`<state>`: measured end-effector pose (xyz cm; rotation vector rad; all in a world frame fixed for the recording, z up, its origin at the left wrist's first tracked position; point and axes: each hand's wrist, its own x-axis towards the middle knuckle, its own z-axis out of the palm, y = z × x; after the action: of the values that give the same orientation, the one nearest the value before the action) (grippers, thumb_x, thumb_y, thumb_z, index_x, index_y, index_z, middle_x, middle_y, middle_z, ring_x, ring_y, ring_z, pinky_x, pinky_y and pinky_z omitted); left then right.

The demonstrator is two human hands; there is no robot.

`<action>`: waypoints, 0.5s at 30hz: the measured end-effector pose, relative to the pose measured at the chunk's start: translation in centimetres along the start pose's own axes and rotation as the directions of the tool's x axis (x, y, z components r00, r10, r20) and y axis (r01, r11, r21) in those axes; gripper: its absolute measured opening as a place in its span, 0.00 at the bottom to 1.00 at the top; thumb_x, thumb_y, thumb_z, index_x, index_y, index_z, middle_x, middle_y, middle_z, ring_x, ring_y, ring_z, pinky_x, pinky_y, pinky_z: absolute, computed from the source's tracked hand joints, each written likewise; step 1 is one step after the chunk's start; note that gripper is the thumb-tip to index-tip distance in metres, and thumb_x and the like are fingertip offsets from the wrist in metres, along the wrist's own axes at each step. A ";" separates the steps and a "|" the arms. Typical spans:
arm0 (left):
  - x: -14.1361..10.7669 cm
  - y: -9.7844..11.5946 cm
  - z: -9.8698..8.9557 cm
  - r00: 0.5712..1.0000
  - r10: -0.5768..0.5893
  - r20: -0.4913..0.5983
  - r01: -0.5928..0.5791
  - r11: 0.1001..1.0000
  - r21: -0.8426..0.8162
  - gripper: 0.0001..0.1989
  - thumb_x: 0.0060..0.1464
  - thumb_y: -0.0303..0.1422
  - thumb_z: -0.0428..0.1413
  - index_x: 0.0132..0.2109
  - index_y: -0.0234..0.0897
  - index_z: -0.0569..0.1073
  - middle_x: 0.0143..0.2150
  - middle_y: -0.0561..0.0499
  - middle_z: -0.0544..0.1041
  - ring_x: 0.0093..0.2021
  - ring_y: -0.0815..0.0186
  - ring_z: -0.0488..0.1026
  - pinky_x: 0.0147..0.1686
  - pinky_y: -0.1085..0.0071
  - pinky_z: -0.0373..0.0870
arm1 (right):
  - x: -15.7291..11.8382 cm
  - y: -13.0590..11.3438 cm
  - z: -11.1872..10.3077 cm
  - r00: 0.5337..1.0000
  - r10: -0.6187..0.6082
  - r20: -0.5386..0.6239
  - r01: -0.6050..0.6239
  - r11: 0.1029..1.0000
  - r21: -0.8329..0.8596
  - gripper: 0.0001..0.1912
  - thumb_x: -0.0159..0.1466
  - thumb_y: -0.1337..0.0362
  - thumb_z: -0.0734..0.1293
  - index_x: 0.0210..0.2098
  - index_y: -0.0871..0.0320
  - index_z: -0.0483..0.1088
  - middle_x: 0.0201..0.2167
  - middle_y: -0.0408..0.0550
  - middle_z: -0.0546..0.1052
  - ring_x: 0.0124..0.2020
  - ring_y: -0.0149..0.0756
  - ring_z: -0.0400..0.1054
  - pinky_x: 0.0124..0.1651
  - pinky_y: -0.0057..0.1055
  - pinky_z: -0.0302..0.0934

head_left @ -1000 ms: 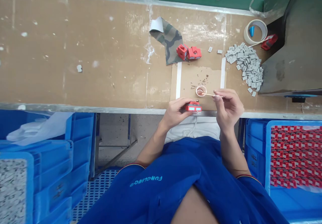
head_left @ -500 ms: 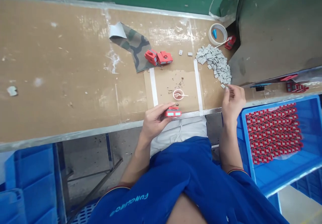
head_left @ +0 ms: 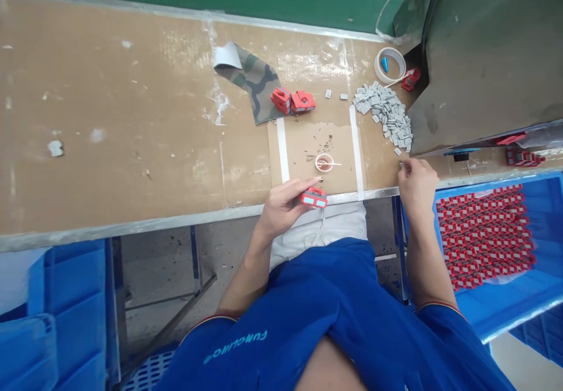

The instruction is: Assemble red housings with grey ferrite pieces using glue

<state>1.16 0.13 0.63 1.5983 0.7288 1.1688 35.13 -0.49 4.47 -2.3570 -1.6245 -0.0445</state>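
Note:
My left hand (head_left: 285, 203) is closed on a red plastic part (head_left: 314, 197) with a grey band and two pale blue panels, held at the table's front edge. Just beyond it stands a small cup (head_left: 324, 163) with a white stick across its rim. To the right, my right hand (head_left: 419, 187) is curled with fingertips pinched on a small grey piece (head_left: 402, 165), mostly covered by the fingers. The heap of small grey pieces (head_left: 387, 109) lies just past that hand. Two more red parts (head_left: 302, 102) rest by a camouflage-patterned cloth (head_left: 264, 89).
A tape roll (head_left: 390, 65) with a blue cap inside lies at the back right, near a red part (head_left: 410, 79). A large dark panel (head_left: 484, 63) borders the right side. Below it, a blue crate (head_left: 545, 227) holds rows of red parts.
My right hand has drawn back slightly from the grey heap, its fingers curling in. The red part in my left hand has tilted a little. The whole view has shifted slightly.

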 end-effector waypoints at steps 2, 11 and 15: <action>0.2 0.0 -0.2 1.000 0.018 0.008 -0.017 0.994 -0.107 0.25 0.64 0.31 0.65 0.66 0.50 0.77 0.46 0.47 0.84 0.43 0.66 0.81 0.44 0.70 0.76 | -0.5 -0.4 -0.8 0.999 -0.032 -0.017 0.035 0.984 0.177 0.12 0.62 0.69 0.65 0.39 0.59 0.81 0.37 0.57 0.81 0.36 0.46 0.75 0.47 0.45 0.72; -0.3 -0.2 -0.7 0.978 -0.206 0.011 0.203 0.952 -0.230 0.24 0.60 0.42 0.68 0.61 0.40 0.79 0.44 0.45 0.83 0.40 0.64 0.81 0.41 0.71 0.78 | -5.6 -11.6 -3.2 0.931 -0.338 0.136 0.067 0.526 0.848 0.05 0.69 0.63 0.73 0.41 0.51 0.84 0.35 0.45 0.83 0.35 0.35 0.77 0.37 0.32 0.71; -0.3 -0.1 -0.7 0.980 -0.196 -0.013 0.189 0.959 -0.211 0.21 0.61 0.44 0.68 0.57 0.42 0.82 0.47 0.45 0.84 0.43 0.64 0.80 0.44 0.70 0.76 | -6.4 -14.3 -2.1 0.910 -0.394 0.131 0.071 0.457 0.887 0.04 0.69 0.64 0.73 0.40 0.51 0.83 0.36 0.45 0.85 0.36 0.36 0.78 0.39 0.32 0.74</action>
<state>0.42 0.18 0.49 1.3055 0.7405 1.0931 19.95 -2.10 8.36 -1.3408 -1.5299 0.9503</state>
